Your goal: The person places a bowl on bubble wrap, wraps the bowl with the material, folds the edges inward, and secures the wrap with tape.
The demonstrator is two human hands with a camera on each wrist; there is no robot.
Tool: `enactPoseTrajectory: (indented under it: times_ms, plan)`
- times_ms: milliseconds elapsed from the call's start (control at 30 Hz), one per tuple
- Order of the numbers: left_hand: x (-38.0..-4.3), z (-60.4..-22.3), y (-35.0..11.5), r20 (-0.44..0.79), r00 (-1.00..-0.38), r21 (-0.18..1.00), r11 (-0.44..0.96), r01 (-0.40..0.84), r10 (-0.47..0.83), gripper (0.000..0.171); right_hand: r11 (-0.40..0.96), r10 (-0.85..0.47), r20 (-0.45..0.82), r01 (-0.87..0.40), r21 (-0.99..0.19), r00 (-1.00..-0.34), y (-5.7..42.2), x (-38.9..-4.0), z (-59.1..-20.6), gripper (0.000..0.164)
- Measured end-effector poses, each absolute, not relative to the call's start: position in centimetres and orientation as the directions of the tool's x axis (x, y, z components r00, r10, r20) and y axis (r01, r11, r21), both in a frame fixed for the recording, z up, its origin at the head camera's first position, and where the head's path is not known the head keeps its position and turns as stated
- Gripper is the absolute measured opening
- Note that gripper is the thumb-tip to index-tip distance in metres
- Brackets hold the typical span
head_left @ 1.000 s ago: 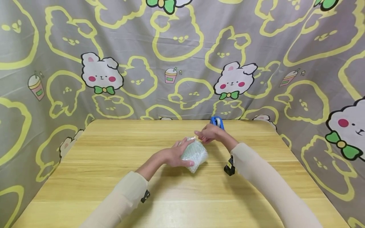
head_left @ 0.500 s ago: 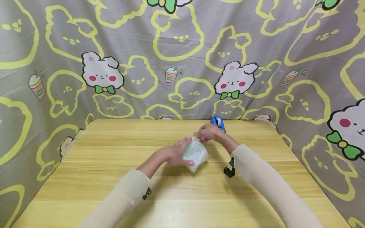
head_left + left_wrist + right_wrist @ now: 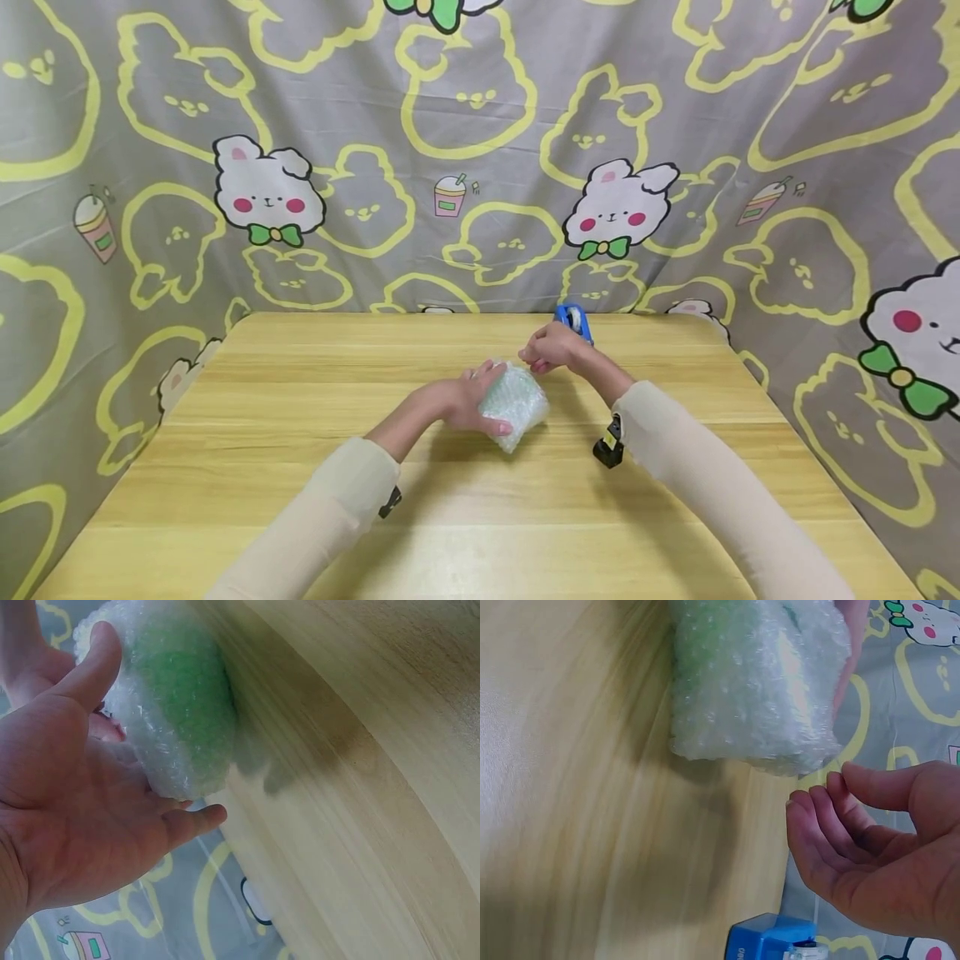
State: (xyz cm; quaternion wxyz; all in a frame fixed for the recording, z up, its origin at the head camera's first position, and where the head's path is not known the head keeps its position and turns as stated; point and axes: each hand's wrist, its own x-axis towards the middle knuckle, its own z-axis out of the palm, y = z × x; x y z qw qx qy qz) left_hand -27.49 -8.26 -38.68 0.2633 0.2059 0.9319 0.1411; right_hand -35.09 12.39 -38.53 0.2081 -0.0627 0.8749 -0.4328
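Note:
A bubble-wrapped package with something green inside is held tilted over the wooden table. My left hand grips its left side, thumb toward the front and fingers at the far side. In the left wrist view, green shows through the clear bubble wrap. My right hand is beside the far right end of the package, fingers curled. The right wrist view has the thumb and index fingertips of the right hand close together, right by the wrap's end. Whether a thin clear piece lies between them is not visible.
A blue tape dispenser stands at the table's back edge, just behind the right hand. The wooden table extends around both arms. A patterned grey curtain hangs behind and at both sides.
My right hand has drawn slightly right, away from the package's far end. The left hand keeps its grip, and the package has barely moved.

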Motion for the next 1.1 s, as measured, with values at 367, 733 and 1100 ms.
enactPoseTrajectory:
  times_ms: [367,733,1100]
  plan:
    - [-27.5,-38.5,-8.1,-0.433,-0.771,0.375,0.871,0.317,0.467,0.104,0.501,-0.176,-0.407,0.274,-0.821,-0.896,12.4,-35.7,-41.5,0.015]
    - [-27.4,-38.6,-8.0,-0.409,-0.766,0.373,0.857,0.356,0.496,0.105,0.29,-0.279,-0.486,0.409,-0.865,-0.829,12.0,-35.5,-43.9,0.028]
    - [-27.4,-38.7,-8.1,-0.42,-0.771,0.355,0.869,0.345,0.478,0.105,0.254,-0.184,-0.479,0.43,-0.867,-0.858,11.2,-34.6,-43.6,0.013]
